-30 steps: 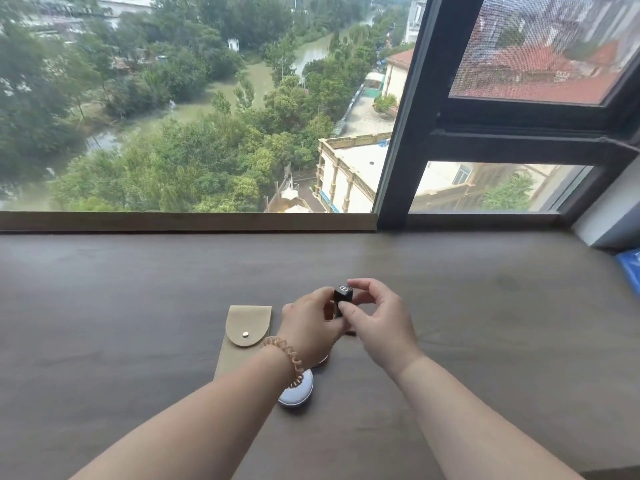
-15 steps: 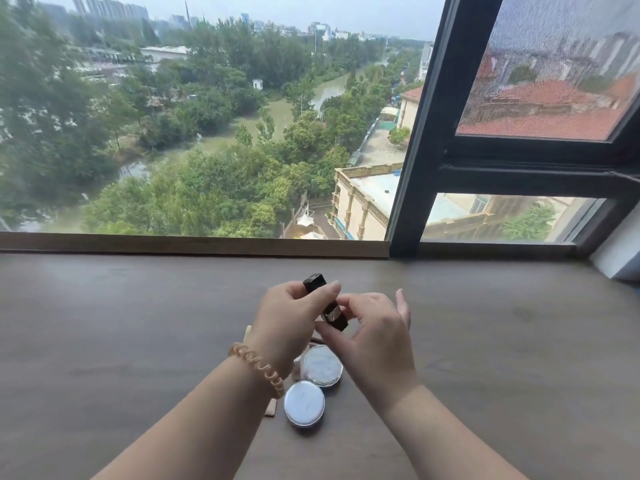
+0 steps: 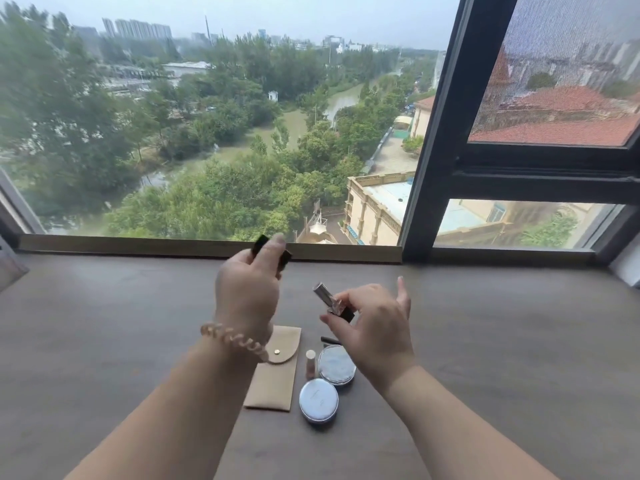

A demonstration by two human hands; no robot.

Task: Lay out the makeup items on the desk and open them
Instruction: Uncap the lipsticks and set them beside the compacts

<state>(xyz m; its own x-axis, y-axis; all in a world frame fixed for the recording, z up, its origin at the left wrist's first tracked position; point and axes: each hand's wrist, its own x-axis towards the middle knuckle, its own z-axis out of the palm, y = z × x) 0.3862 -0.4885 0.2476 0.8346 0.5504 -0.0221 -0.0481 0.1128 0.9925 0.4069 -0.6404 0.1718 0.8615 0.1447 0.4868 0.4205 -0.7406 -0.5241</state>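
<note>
My left hand (image 3: 247, 292) is raised above the desk and grips the black lipstick cap (image 3: 260, 244). To its right, my right hand (image 3: 375, 327) holds the lipstick base (image 3: 329, 301), its silver inner tube pointing up and left. The two parts are apart. Below my hands on the desk lie a tan snap pouch (image 3: 277, 372), a small beige tube (image 3: 310, 363), a round silver compact (image 3: 336, 364), a second round compact (image 3: 318, 400) nearer me, and a thin dark stick (image 3: 329, 340) partly hidden by my right hand.
The grey-brown desk (image 3: 502, 341) runs to a wooden sill (image 3: 138, 244) below a large window. A dark window frame (image 3: 426, 188) stands at the back right. A pale object (image 3: 630, 268) sits at the far right edge.
The cap has come off the lipstick: my left hand lifted it up and left, and my right hand keeps the base. The camera tilted up, and the items on the desk are uncovered.
</note>
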